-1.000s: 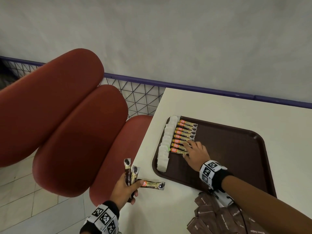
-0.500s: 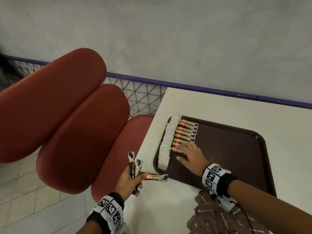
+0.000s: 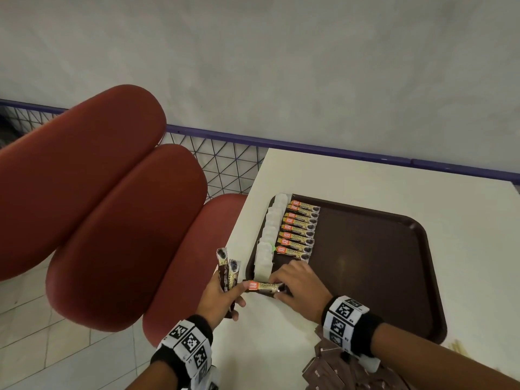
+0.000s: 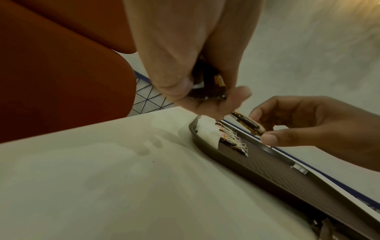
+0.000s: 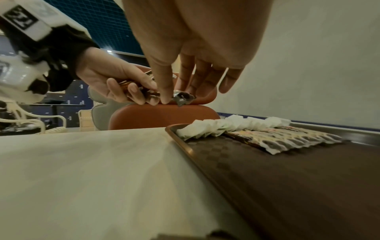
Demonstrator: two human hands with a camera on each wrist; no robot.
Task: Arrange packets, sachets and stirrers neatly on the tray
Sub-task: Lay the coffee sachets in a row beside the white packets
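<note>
One coffee sachet [image 3: 266,287] passes between my hands at the tray's [image 3: 427,249] near-left corner.
My right hand [image 3: 298,288] pinches its dark end, my left hand [image 3: 221,298] grips the spare sachets [image 3: 228,273]; I should pull level, then lay it under the sachet row [image 3: 299,230].

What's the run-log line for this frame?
phase: handover | left hand: holds sticks, offers one stick | right hand: pinches that stick | tray: white sachets and stick row at left edge

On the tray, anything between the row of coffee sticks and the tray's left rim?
Yes: a column of white sachets lies between the coffee sticks and the tray rim, clearest in the head view.
</note>
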